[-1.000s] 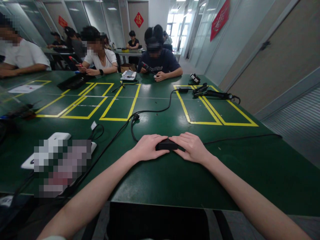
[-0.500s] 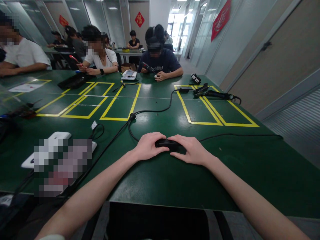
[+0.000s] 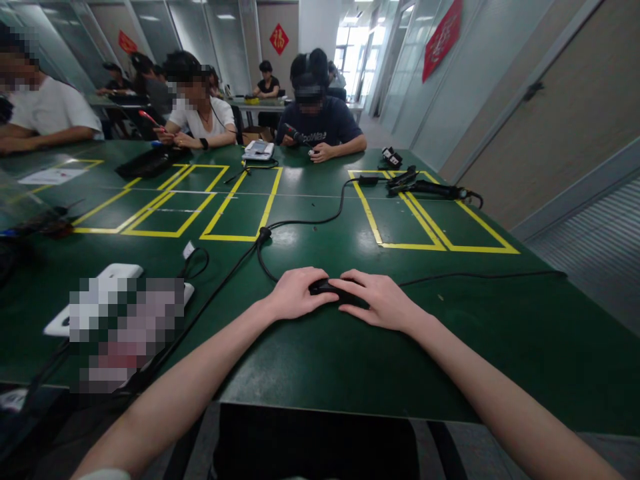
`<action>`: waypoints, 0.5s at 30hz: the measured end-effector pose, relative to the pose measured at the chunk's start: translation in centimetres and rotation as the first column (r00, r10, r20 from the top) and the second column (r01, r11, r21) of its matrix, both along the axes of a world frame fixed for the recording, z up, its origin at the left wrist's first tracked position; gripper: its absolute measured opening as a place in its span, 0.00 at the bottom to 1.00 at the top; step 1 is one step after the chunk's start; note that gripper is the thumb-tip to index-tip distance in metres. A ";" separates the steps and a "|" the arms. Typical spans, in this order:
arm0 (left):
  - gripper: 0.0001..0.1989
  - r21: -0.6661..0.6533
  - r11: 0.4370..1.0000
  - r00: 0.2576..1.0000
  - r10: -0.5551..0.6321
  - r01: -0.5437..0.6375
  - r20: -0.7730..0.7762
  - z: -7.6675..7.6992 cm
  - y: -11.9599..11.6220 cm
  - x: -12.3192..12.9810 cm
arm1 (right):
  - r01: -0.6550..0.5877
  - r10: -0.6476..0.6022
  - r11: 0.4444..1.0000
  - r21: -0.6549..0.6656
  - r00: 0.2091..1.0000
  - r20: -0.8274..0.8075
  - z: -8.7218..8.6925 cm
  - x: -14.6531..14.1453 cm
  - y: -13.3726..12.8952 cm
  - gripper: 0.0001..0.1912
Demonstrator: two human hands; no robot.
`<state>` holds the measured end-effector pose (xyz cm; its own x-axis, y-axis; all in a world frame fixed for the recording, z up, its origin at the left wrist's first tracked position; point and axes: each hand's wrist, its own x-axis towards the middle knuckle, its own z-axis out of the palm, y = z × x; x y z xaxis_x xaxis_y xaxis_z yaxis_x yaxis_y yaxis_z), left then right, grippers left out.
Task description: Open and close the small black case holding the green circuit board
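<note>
Here's the green bench filling the room below me, its far half marked out in yellow tape. Across it, a co-worker in a dark blue shirt leans in, pale chest lettering partly hidden; I catch a "W" and little more. Up on the right wall, a red banner, its characters too slanted to read; on the far door, a red diamond, and that 1 reads clearly: 福. A long black device lies over the tape at far right. Nearer left, 2 pale slabs, mostly blurred past reading.

Now the hands! The left hand has a half-closed grip, thumb near side, fingers far side, around the left end of the small black block; the right hand takes the other end, fingers spread over it, thumb below. The block sits between both, low over the bench's near middle. Black cord snakes behind. Smallest, a white tag, its print illegible.
</note>
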<state>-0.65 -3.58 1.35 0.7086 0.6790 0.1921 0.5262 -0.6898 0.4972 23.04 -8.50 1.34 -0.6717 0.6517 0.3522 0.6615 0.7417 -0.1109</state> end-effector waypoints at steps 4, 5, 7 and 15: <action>0.16 -0.004 1.000 1.000 0.003 -0.003 0.024 -0.2 -0.1 0.1 | 0.029 -0.029 1.000 0.005 1.000 -0.004 -0.3 0.2 0.0 0.23; 0.17 0.033 0.999 0.998 -0.010 0.008 0.063 -0.3 -0.1 0.0 | 0.039 -0.039 0.999 -0.013 0.998 -0.043 -0.3 0.3 0.0 0.23; 0.20 0.160 0.987 0.984 -0.048 0.021 0.169 -0.4 -0.1 -0.1 | 0.073 -0.081 0.996 -0.054 0.983 -0.163 -0.4 0.6 0.1 0.23; 0.16 0.353 0.936 0.950 -0.120 0.012 0.287 -0.6 0.2 -0.4 | 0.501 -0.486 0.829 -0.250 0.425 -0.763 1.2 6.9 2.9 0.26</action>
